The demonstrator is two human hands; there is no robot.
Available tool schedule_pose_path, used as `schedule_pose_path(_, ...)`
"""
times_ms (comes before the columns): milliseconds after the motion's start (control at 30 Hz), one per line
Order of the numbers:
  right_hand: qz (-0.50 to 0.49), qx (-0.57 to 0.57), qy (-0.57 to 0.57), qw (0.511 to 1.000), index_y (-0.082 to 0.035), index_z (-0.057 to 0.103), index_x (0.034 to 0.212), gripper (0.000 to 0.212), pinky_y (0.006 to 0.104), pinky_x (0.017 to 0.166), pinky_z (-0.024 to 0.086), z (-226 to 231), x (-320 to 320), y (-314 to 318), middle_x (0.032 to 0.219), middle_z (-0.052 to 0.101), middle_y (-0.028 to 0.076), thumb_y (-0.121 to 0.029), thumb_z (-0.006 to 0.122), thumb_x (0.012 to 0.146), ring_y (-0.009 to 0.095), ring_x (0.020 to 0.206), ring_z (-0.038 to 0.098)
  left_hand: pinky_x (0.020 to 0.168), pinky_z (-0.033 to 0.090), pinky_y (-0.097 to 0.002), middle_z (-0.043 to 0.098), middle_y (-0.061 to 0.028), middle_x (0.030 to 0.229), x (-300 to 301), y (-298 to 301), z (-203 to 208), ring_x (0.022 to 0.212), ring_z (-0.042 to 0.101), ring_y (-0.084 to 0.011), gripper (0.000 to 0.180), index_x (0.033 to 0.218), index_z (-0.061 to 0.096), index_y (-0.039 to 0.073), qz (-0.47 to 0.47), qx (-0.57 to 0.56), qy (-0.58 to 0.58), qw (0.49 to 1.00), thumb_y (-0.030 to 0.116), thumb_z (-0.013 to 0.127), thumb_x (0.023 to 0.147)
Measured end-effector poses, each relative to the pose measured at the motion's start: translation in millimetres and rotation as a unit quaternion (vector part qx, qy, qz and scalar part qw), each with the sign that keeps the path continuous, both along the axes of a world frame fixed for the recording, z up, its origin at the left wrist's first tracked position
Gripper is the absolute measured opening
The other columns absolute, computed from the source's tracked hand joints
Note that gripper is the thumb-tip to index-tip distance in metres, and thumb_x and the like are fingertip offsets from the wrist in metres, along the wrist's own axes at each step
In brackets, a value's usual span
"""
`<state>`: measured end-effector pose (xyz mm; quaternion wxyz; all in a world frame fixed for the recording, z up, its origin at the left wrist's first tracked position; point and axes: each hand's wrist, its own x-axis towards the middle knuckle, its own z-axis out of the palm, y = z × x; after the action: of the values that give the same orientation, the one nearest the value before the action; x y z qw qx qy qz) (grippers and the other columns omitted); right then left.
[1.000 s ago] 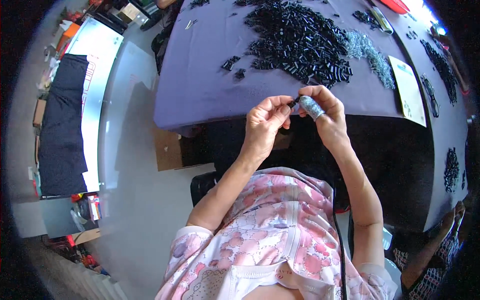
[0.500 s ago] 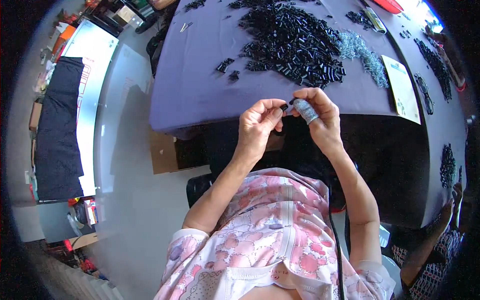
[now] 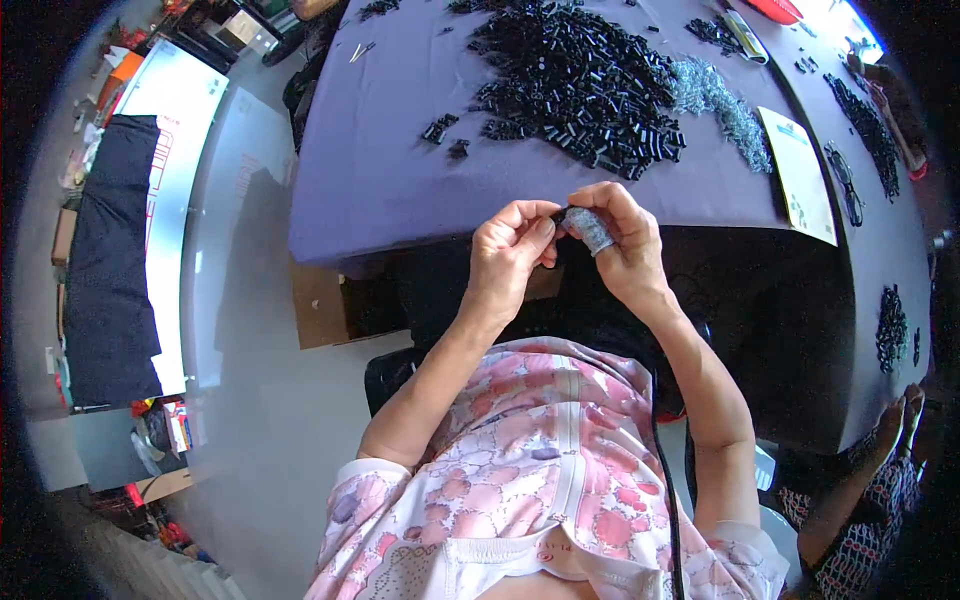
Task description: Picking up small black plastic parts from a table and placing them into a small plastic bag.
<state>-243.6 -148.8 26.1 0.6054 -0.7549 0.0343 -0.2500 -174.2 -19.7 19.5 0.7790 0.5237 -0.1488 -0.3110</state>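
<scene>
In front of my body, just off the near edge of the table, my two hands meet fingertip to fingertip. My left hand [image 3: 502,262] is closed, pinching a small black plastic piece [image 3: 561,214] between thumb and forefinger. The fingers of my right hand [image 3: 635,250] are closed on a second small black piece, pressed against the first and mostly hidden. A grey wrapping [image 3: 590,229] covers my right thumb. Beyond my hands, a large heap of small black plastic pieces [image 3: 585,85] lies on the purple cloth-covered table [image 3: 370,190].
Clear small parts [image 3: 720,105] lie right of the heap. Further right are a white booklet [image 3: 797,175], eyeglasses [image 3: 845,185] and more black piles [image 3: 890,328]. Tweezers [image 3: 360,52] lie at the far left. Another person's hand [image 3: 900,415] shows at the lower right.
My hands have come together, closing the gap between the two black pieces. The right hand moved left toward the left hand.
</scene>
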Motion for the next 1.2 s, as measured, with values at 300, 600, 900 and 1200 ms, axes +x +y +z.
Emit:
schedule_pose_path(300, -0.006, -0.085, -0.034, 0.996, 0.002, 0.052, 0.090, 0.034, 0.0254, 0.073, 0.047, -4.0, 0.4, 0.3, 0.088, 0.060, 0.011, 0.019, 0.043, 0.063, 0.016, 0.083, 0.060, 0.053, 0.040, -0.0170, 0.056, -0.0001, 0.072, -0.5, -0.7, -0.5, 0.057, 0.047, -0.0041, 0.012, 0.094, 0.058, 0.001, 0.021, 0.040, -0.051, 0.998, 0.008, 0.052, 0.086)
schedule_pose_path(600, 0.031, 0.113, -0.014, 0.993, 0.001, 0.052, 0.089, 0.022, 0.0228, 0.075, 0.046, -13.0, 2.5, 7.2, 0.089, 0.059, 0.006, 0.015, 0.055, 0.072, 0.011, 0.085, 0.057, 0.055, 0.040, -0.0174, 0.054, 0.0009, 0.070, 5.1, -4.4, 5.0, 0.058, 0.047, -0.0045, 0.009, 0.090, 0.057, 0.003, 0.068, -0.038, -0.042, 0.996, 0.010, 0.056, 0.085)
schedule_pose_path(900, 0.046, 0.019, -0.043, 0.998, 0.000, 0.049, 0.084, 0.020, 0.0236, 0.065, 0.046, -4.8, 3.3, 13.3, 0.081, 0.057, 0.006, 0.012, 0.057, 0.071, 0.012, 0.071, 0.058, 0.055, 0.041, -0.0169, 0.055, 0.0015, 0.075, 9.0, 2.1, 4.5, 0.061, 0.048, -0.0035, 0.011, 0.093, 0.057, 0.003, 0.038, -0.017, -0.062, 0.997, 0.007, 0.058, 0.083)
schedule_pose_path(1200, 0.069, -0.161, -0.003, 0.985, -0.005, 0.056, 0.101, 0.038, 0.0244, 0.059, 0.043, 7.7, 4.8, 6.5, 0.090, 0.051, 0.006, 0.004, 0.064, 0.065, 0.015, 0.066, 0.050, 0.062, 0.045, -0.0185, 0.059, -0.0061, 0.085, 7.9, 6.8, 7.4, 0.073, 0.055, -0.0073, 0.032, 0.107, 0.043, 0.001, -0.031, -0.041, 0.001, 0.999, 0.003, 0.059, 0.080)
